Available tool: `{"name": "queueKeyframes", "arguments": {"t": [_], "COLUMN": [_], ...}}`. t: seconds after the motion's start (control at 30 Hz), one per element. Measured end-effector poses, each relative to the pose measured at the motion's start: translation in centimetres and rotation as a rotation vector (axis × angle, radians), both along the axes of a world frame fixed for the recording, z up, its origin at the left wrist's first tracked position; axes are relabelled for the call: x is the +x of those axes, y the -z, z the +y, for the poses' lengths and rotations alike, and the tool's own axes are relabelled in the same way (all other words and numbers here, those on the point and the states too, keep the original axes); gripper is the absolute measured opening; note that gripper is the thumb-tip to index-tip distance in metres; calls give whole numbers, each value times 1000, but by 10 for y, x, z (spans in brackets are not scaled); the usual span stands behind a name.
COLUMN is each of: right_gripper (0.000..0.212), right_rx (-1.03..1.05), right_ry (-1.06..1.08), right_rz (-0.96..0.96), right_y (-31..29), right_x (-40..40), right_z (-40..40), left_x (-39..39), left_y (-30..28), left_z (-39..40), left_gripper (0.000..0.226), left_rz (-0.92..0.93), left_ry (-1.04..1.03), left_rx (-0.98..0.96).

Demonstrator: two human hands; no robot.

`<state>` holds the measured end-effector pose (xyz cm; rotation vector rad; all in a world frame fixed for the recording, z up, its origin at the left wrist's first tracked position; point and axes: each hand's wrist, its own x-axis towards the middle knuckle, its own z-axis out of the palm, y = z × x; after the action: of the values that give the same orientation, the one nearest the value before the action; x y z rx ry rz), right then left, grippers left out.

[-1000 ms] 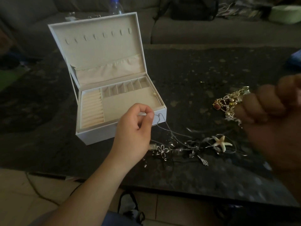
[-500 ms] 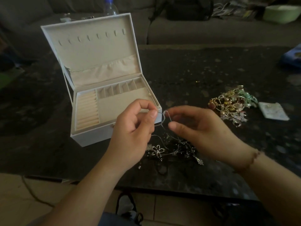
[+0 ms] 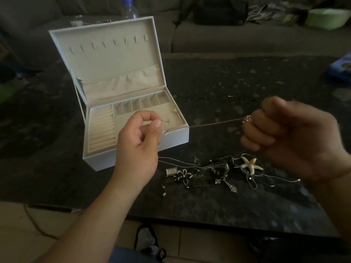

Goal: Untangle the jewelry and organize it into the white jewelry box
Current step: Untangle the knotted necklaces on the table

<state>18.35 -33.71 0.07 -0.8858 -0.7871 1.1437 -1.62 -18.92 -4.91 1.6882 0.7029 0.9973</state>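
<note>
Two hands are up over the dark speckled stone table (image 3: 247, 76). My left hand (image 3: 139, 137) pinches one end of a thin silver chain (image 3: 214, 123) between thumb and first finger, right in front of the white jewelry box (image 3: 106, 59). My right hand (image 3: 292, 137) is curled into a fist around the other end, and a small gold bit shows at its fingers. That chain runs tight and straight between my two hands, above the table and across the near right corner of the box.

On the table below my hands lies a messy pile of tangled silver and black necklaces (image 3: 212, 171). I can see a pale starfish charm (image 3: 249, 164) in it, near my right hand, plus a silver flower and a small cross. The pile sits just beside the box, on its right.

That box stands open on the left part of the table, lid up, with soft cream lining, a row of little hooks in the lid, ring rolls on the left and small square slots at the back. One tiny pale bead rests inside by the right wall.

Behind the table is a grey sofa (image 3: 247, 38). A clear plastic bottle with a blue cap (image 3: 129, 8) peeks over the lid, and a light green tub (image 3: 326, 18) sits far right on the sofa. Pale floor tiles (image 3: 22, 228) show near me.
</note>
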Motion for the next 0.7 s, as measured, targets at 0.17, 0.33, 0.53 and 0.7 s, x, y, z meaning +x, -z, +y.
{"name": "queueKeyframes", "arguments": {"t": [0.17, 0.33, 0.53, 0.7], "right_gripper": [49, 51, 51, 13], "right_rx": [-89, -360, -299, -189], "right_ry": [141, 147, 341, 55], "right_rz": [-111, -839, -1578, -1044], "right_y": [-6, -2, 16, 17], "right_x": [13, 4, -23, -51], "right_z": [-6, -6, 3, 26], "left_x": [0, 4, 18, 40], "left_y": [0, -10, -41, -70], "left_z": [1, -8, -18, -28], "left_gripper": [10, 15, 12, 10], "left_rz": [-18, -75, -311, -443], "left_ry": [-32, 42, 249, 419], "left_rx": [-39, -98, -189, -171]}}
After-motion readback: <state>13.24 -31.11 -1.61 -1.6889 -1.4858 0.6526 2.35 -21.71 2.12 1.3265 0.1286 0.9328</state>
